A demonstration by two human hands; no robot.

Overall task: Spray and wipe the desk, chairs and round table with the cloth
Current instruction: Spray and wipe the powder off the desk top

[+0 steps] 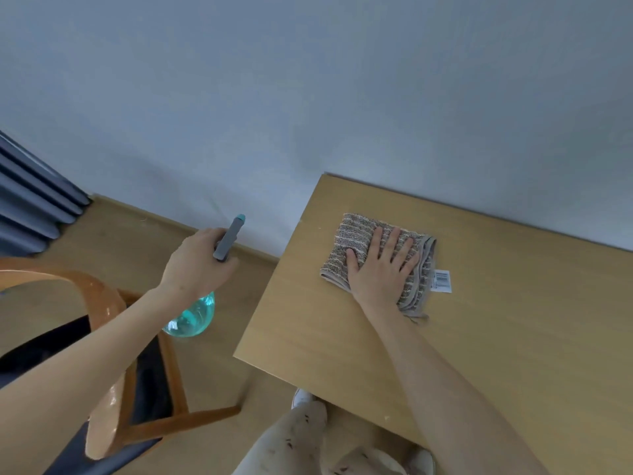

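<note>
We see the table (496, 320) against the wall (308, 80). A chair (113, 354) stands left. Our right hand (380, 265) presses the cloth (359, 234) flat, fingers straight and spread. Our left hand (195, 265) grips the spray bottle (191, 317) above the floor.

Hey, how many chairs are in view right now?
1. A wooden chair with a dark seat stands at lower left, beside the desk and under the left arm. Others may sit outside the frame.
</note>
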